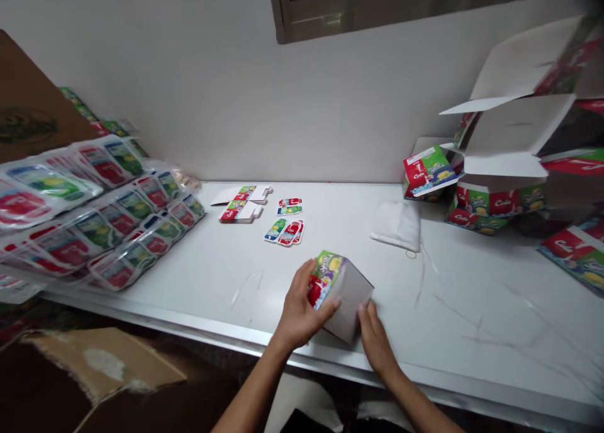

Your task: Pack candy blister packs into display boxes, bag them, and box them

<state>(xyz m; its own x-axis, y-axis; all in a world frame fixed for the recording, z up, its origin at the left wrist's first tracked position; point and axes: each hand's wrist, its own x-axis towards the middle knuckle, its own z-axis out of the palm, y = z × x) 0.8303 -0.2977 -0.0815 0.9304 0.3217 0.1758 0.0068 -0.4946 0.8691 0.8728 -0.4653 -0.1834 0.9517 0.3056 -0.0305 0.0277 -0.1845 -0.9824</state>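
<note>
A small printed carton (346, 298) is tilted near the table's front edge, its plain grey-white side facing up to the right and its red and green printed side to the left. My left hand (299, 307) grips the printed side, thumb across the near face. Against the right lower edge of the carton press the fingers of my right hand (376, 338). Just beyond lie several bottle-shaped cards (285, 231) in red and green, with another small pile (289, 207) behind them. Whether anything is inside the carton is hidden.
Flat folded cartons (240, 204) lie at the back left. Plastic-wrapped packs of cards (108, 219) are heaped on the left. A white pouch (396, 224) rests right of centre. Open cartons (500, 200) are stacked at the right. A torn cardboard box (108, 364) stands below the front edge.
</note>
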